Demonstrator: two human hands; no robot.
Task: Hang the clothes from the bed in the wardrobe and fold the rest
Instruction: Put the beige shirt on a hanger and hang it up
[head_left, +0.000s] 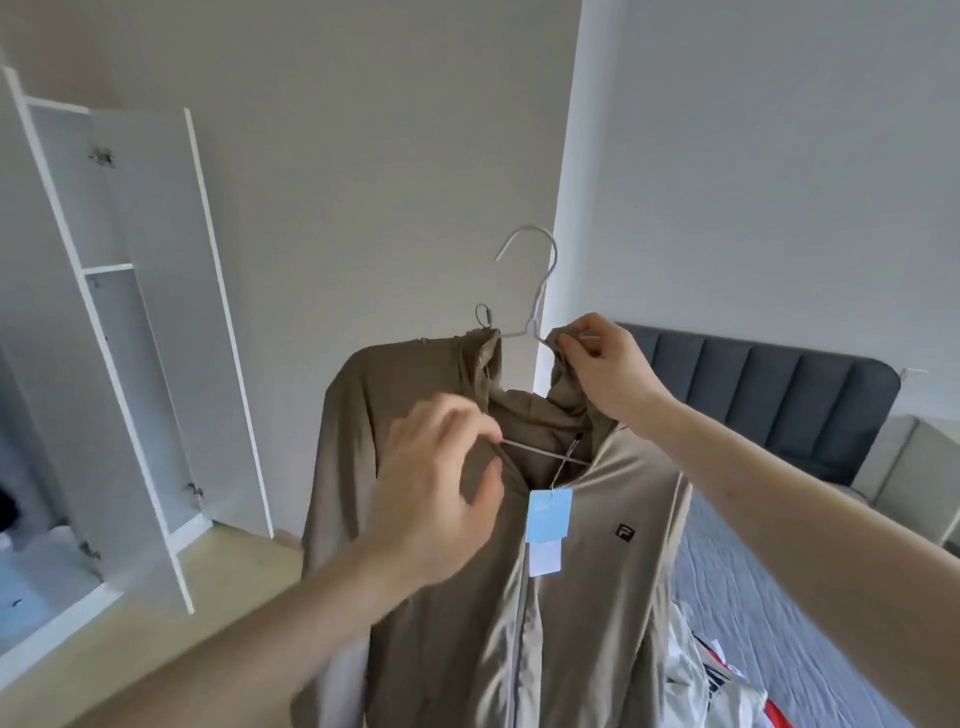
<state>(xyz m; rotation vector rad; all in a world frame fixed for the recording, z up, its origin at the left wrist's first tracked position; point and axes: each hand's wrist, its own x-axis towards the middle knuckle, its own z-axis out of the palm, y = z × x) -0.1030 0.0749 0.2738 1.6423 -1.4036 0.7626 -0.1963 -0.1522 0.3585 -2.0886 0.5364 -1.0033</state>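
Note:
A beige zip jacket (597, 597) with a blue tag (549, 515) hangs in the air in front of me on a thin white wire hanger (537, 291). My right hand (605, 364) pinches the jacket's collar and the hanger's right shoulder at the top. My left hand (441, 483) is blurred; its fingers curl on the jacket's left front edge, where the hanger's lower bar shows. The open white wardrobe (130, 332) stands at the left. The bed (769, 597) with a grey cover lies at the lower right.
White and red clothes (711, 680) lie on the bed at the bottom right. A dark padded headboard (769, 395) backs the bed. The wardrobe's door (208, 312) stands open toward me. A pale wooden floor runs between wardrobe and bed.

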